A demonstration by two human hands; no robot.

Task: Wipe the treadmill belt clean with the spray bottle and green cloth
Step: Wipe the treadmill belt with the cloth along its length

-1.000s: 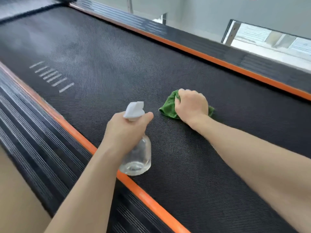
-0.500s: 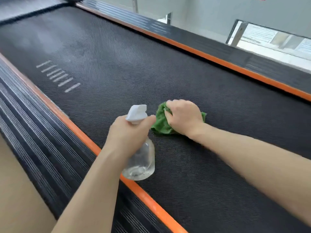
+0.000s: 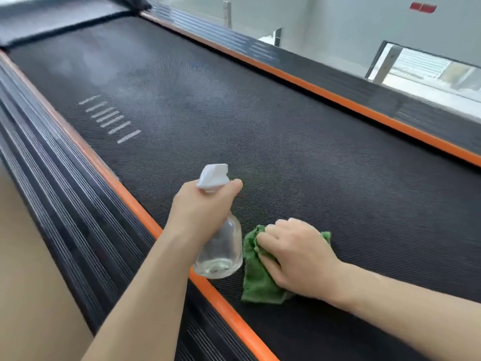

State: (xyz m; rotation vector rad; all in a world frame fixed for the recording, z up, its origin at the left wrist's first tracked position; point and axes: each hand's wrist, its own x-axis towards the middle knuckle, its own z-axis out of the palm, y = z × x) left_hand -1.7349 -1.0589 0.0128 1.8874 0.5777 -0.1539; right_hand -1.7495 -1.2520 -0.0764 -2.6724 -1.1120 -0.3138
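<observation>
The black textured treadmill belt [image 3: 260, 131] runs from upper left to lower right. My left hand [image 3: 203, 207] grips the neck of a clear spray bottle [image 3: 221, 254] with a white nozzle [image 3: 213, 176], held above the belt's near edge. My right hand [image 3: 296, 256] presses a crumpled green cloth [image 3: 256, 282] onto the belt, fingers curled over it, just right of the bottle.
Orange strips border the belt on the near side [image 3: 135, 204] and far side [image 3: 364, 108], with ribbed black side rails [image 3: 65, 204] outside them. White stripe marks [image 3: 109, 118] lie on the belt at left. A glass panel [image 3: 429, 69] and pale wall lie beyond.
My right hand has dragged the green cloth across the belt toward me and toward the near orange edge. The left hand with the bottle has stayed about where it was.
</observation>
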